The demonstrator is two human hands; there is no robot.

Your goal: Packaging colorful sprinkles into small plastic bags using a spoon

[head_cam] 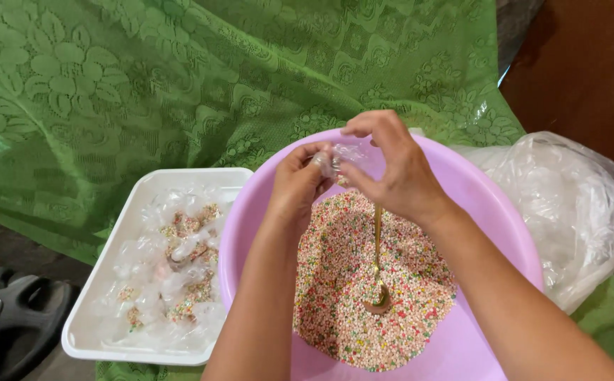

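Note:
Both my hands are raised over a pink plastic basin [250,204] filled with tiny multicoloured beads [349,282]. My left hand [298,182] and my right hand [391,166] pinch a small clear plastic bag [342,159] between them, fingers closed on it. A gold spoon [378,282] stands in the beads below my right hand, bowl down, with its handle rising toward my right palm; whether the hand touches it cannot be told.
A white rectangular tray [102,303] left of the basin holds several small clear bags filled with beads. A large crumpled clear plastic bag [568,204] lies to the right. Green lace cloth [180,77] covers the surface. A dark moulded object [10,317] sits at lower left.

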